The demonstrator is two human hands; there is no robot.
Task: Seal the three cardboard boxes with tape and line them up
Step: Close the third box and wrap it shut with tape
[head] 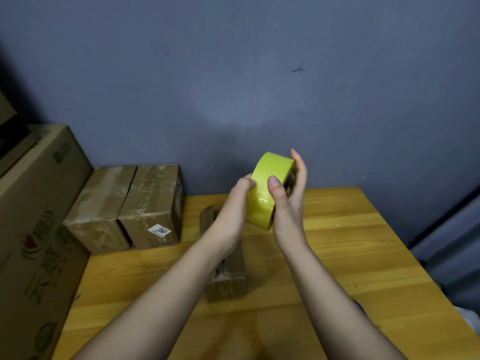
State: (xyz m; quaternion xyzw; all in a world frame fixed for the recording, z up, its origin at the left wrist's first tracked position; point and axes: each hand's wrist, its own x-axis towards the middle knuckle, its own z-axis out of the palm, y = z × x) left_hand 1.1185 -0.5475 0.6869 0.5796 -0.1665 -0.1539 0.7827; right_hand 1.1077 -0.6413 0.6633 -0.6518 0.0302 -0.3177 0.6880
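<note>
We see a wooden desk [363, 229] pushed against a plain blue-grey wall [233, 74], with a large printed carton [39, 216] left of the desk.

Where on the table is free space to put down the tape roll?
Bare wood lies right of the small box, toward the table's right edge, and near the front. The back left is crowded by two taped boxes.

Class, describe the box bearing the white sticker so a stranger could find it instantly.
Start at the wooden table and go to its far left corner, where two taped cardboard boxes stand side by side. Take the right-hand box: only it carries a white label.
</note>
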